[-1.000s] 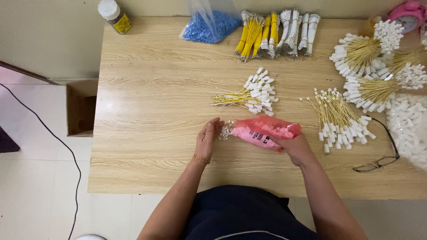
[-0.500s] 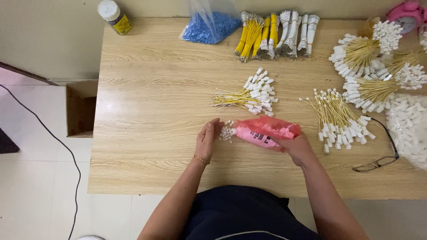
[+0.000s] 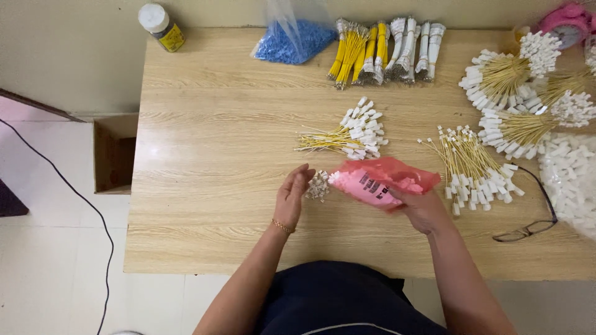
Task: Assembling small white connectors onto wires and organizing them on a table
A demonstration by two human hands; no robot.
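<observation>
My right hand (image 3: 424,209) holds a pink plastic bag (image 3: 383,180) tipped on its side, mouth to the left, just above the wooden table (image 3: 217,155). A small heap of white plastic pieces (image 3: 319,185) lies at the bag's mouth. My left hand (image 3: 292,196) rests beside that heap with fingers together, cupped against it and holding nothing. A bundle of yellow wires with white end pieces (image 3: 347,133) lies just beyond the heap.
More yellow wire bundles with white ends (image 3: 475,164) lie at right, others (image 3: 503,77) at the far right. Yellow and white wire packs (image 3: 385,53), a blue-pellet bag (image 3: 292,40), a small jar (image 3: 160,26), eyeglasses (image 3: 528,229), a bag of white pieces (image 3: 571,180).
The white pieces have spilled a little further out of the bag mouth; my hands have hardly moved.
</observation>
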